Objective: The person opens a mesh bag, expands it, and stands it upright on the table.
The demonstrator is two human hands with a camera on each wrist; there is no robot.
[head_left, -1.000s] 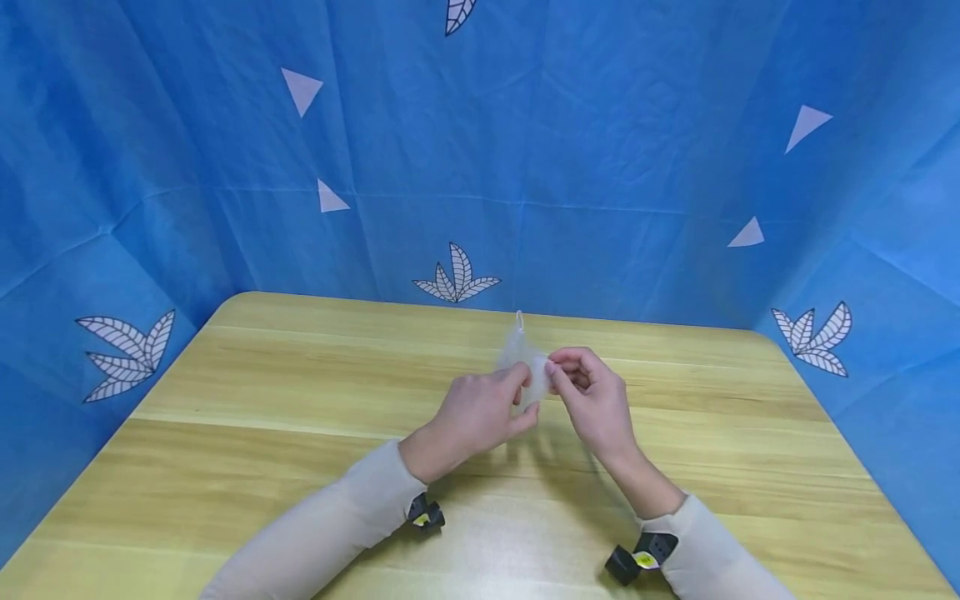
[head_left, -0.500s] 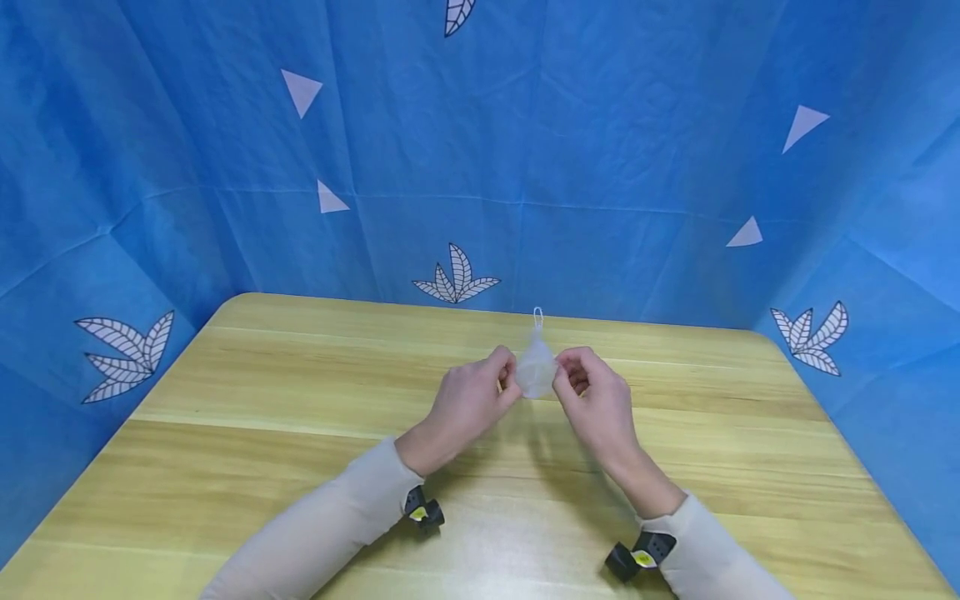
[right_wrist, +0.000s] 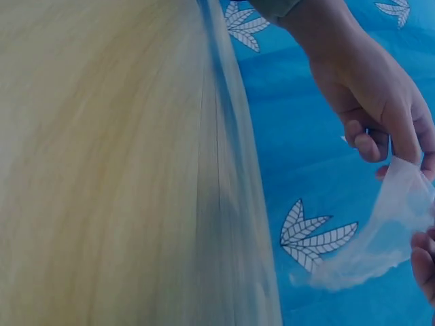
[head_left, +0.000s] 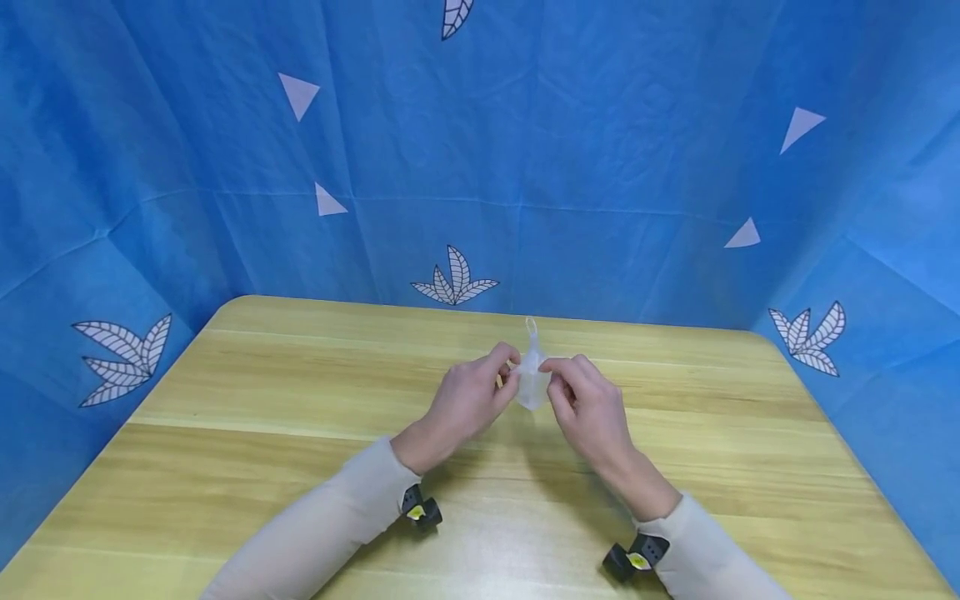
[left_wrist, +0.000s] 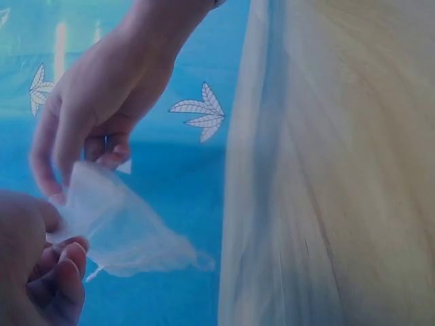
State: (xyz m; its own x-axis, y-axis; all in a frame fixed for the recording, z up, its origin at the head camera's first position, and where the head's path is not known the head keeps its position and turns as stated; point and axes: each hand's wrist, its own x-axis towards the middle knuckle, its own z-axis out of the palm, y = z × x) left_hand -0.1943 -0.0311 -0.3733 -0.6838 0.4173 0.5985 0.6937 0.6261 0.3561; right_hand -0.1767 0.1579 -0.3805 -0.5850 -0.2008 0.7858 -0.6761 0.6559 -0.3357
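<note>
A small white translucent mesh bag [head_left: 532, 390] with a thin loop at its top is held up over the table between both hands. My left hand [head_left: 463, 400] pinches its left edge between thumb and index finger. At the right edge, my right hand [head_left: 595, 412] holds on with curled fingers, its index finger reaching over the mesh and its thumb lower. In the left wrist view the mesh bag [left_wrist: 126, 224] looks stretched, its loop pointing right. Only part of the mesh bag [right_wrist: 380, 244] shows in the right wrist view, cut off by the frame's edge.
A wood-grain table [head_left: 300, 367] spreads under both hands. Blue cloth [head_left: 600, 150] printed with white leaves and triangles hangs behind it and at both sides. Each sleeve carries a small black wrist camera [head_left: 423, 510].
The left hand first touched the bag with fingers spread, then closed on its left edge. The bag has turned and narrowed. The right index finger has since straightened over the mesh, away from the thumb.
</note>
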